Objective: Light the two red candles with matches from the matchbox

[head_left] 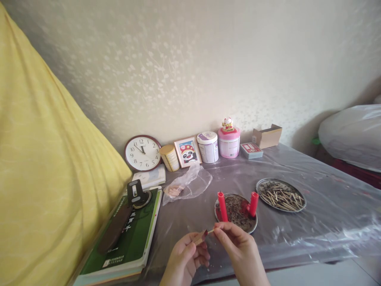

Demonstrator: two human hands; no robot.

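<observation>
My left hand (pixel 187 254) grips a small matchbox (pixel 200 237) between thumb and fingers, its dark reddish end facing right. A thin matchstick (pixel 210 230) is pinched in my right hand (pixel 236 244), its far end close to that dark end; whether they touch I cannot tell. Just beyond my hands, two red candles (pixel 222 206) (pixel 253 204) stand on a round metal plate (pixel 254 227) covered in dark residue and red wax. No flame shows on either candle. To the right, another round plate (pixel 260 194) holds many used matchsticks (pixel 284 196).
Clear plastic covers the table (pixel 321 190). Left are a green book (pixel 135 234) with a dark case on it, and a yellow curtain (pixel 44 159). A plastic bag (pixel 190 180) lies mid-table. Along the wall stand a clock (pixel 143 153), tins (pixel 207 147), a picture and a cardboard box (pixel 267 136).
</observation>
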